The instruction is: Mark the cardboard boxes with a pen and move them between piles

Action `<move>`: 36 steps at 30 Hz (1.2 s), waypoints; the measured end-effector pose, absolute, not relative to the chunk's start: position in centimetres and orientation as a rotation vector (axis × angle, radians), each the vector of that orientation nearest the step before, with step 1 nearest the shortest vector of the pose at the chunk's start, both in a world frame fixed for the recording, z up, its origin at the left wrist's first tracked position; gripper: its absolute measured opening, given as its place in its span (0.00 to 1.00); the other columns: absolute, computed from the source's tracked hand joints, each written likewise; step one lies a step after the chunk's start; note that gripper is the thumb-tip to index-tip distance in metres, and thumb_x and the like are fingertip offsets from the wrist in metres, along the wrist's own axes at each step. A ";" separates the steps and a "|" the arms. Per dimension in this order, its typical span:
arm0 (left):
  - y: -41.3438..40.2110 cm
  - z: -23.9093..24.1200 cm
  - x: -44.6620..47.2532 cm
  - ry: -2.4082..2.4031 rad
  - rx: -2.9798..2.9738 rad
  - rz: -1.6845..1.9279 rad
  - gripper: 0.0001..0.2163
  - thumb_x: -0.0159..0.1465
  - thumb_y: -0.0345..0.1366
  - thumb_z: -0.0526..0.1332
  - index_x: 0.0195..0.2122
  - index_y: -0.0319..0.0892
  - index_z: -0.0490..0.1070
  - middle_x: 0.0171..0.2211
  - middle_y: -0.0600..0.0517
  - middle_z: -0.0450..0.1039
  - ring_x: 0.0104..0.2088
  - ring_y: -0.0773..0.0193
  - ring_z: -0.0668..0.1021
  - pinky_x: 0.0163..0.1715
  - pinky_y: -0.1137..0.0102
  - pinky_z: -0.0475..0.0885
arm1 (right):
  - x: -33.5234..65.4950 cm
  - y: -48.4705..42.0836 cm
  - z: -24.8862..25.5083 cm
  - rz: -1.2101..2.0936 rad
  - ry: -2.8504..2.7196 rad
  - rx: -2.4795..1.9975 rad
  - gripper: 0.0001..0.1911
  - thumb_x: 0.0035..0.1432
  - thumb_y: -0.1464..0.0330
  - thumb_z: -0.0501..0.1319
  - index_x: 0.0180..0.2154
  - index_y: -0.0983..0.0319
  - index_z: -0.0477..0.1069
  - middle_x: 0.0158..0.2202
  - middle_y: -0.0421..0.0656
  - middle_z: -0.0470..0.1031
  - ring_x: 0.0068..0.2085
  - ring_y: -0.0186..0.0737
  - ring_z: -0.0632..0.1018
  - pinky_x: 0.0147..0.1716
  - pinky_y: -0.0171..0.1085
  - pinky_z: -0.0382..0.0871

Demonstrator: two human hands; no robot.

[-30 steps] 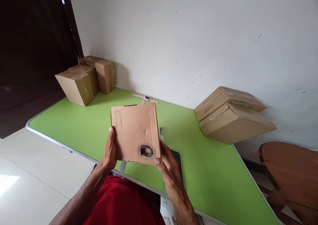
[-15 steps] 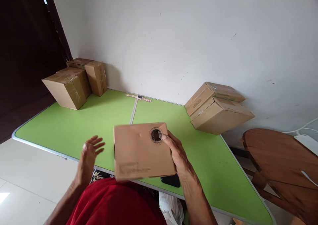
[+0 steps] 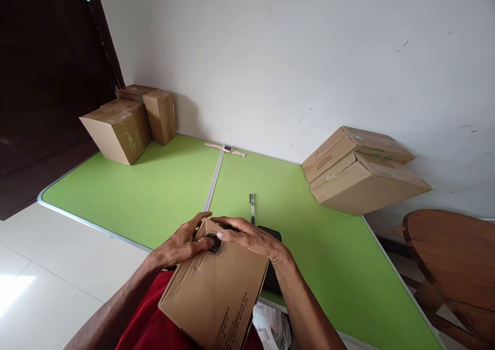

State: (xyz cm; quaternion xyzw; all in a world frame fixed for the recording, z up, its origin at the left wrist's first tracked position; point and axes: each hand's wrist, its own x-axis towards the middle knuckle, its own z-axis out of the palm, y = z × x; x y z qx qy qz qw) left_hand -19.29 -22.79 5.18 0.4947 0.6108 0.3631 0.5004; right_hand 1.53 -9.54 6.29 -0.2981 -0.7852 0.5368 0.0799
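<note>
A small cardboard box point(image 3: 214, 293) is tilted in front of my body, with printed lettering along its lower right side. Near its far corner is a dark round patch point(image 3: 213, 243) ringed by scribbled black lines; I cannot tell whether it is a hole. My left hand point(image 3: 189, 242) grips the box's far left corner, its thumb on the dark patch. Over the far right edge curls my right hand point(image 3: 251, 236), its thumb lying flat beside the patch. Some fingers of both hands are hidden behind the box.
The green folding table point(image 3: 162, 185) carries a pen point(image 3: 252, 208), a dark phone-like object point(image 3: 273, 283) and a pink-strapped watch point(image 3: 227, 149). Several cardboard boxes point(image 3: 127, 133) stand at the left, two more boxes point(image 3: 359, 175) at the right. A wooden stool point(image 3: 456, 252) is beyond the right edge.
My left hand has come from the open air at the left onto the box. The box has turned, its marked corner now pointing away from me, and my right hand has shifted along its edge.
</note>
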 end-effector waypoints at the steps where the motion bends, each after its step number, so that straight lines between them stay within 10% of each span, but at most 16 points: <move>1: -23.0 5.1 -19.3 1.511 1.188 0.858 0.34 0.66 0.47 0.64 0.73 0.47 0.64 0.50 0.45 0.83 0.50 0.46 0.82 0.50 0.54 0.76 | 1.5 -10.1 6.6 1.557 -2.357 -0.930 0.30 0.63 0.47 0.69 0.59 0.58 0.81 0.60 0.52 0.83 0.60 0.60 0.82 0.56 0.52 0.76; 8: -24.2 5.4 -18.8 1.732 1.216 0.905 0.32 0.63 0.43 0.59 0.69 0.41 0.64 0.44 0.45 0.82 0.48 0.46 0.81 0.53 0.53 0.72 | -1.1 -15.4 8.9 0.806 -2.691 -1.266 0.06 0.68 0.66 0.63 0.42 0.61 0.78 0.42 0.50 0.84 0.45 0.53 0.83 0.47 0.44 0.70; 17: -24.8 4.3 -18.9 1.704 1.237 0.881 0.31 0.65 0.47 0.59 0.68 0.42 0.64 0.50 0.42 0.81 0.50 0.44 0.80 0.56 0.49 0.72 | -1.9 -17.7 7.7 0.843 -2.541 -1.376 0.09 0.66 0.71 0.61 0.46 0.62 0.79 0.46 0.52 0.86 0.49 0.56 0.85 0.48 0.47 0.75; 22: -25.0 4.4 -20.3 1.492 1.088 0.916 0.34 0.67 0.55 0.66 0.71 0.49 0.62 0.56 0.43 0.81 0.54 0.42 0.82 0.55 0.51 0.76 | 3.6 -16.9 5.3 0.956 -2.139 -1.220 0.31 0.73 0.51 0.61 0.68 0.60 0.69 0.66 0.53 0.77 0.64 0.51 0.79 0.60 0.47 0.76; 29: -24.8 3.8 -20.5 1.400 0.894 0.981 0.35 0.66 0.58 0.68 0.69 0.50 0.63 0.57 0.43 0.80 0.57 0.41 0.81 0.56 0.53 0.78 | 9.5 -13.8 -0.4 0.537 -2.008 -1.693 0.25 0.70 0.50 0.53 0.45 0.64 0.76 0.46 0.63 0.82 0.47 0.67 0.83 0.47 0.62 0.77; 36: -25.2 2.7 -21.3 1.230 0.991 0.980 0.40 0.67 0.47 0.70 0.76 0.53 0.54 0.68 0.43 0.74 0.66 0.42 0.77 0.65 0.48 0.73 | 4.4 -8.6 -1.8 0.564 -2.053 -1.778 0.06 0.68 0.64 0.66 0.38 0.59 0.76 0.43 0.52 0.81 0.48 0.53 0.81 0.46 0.46 0.76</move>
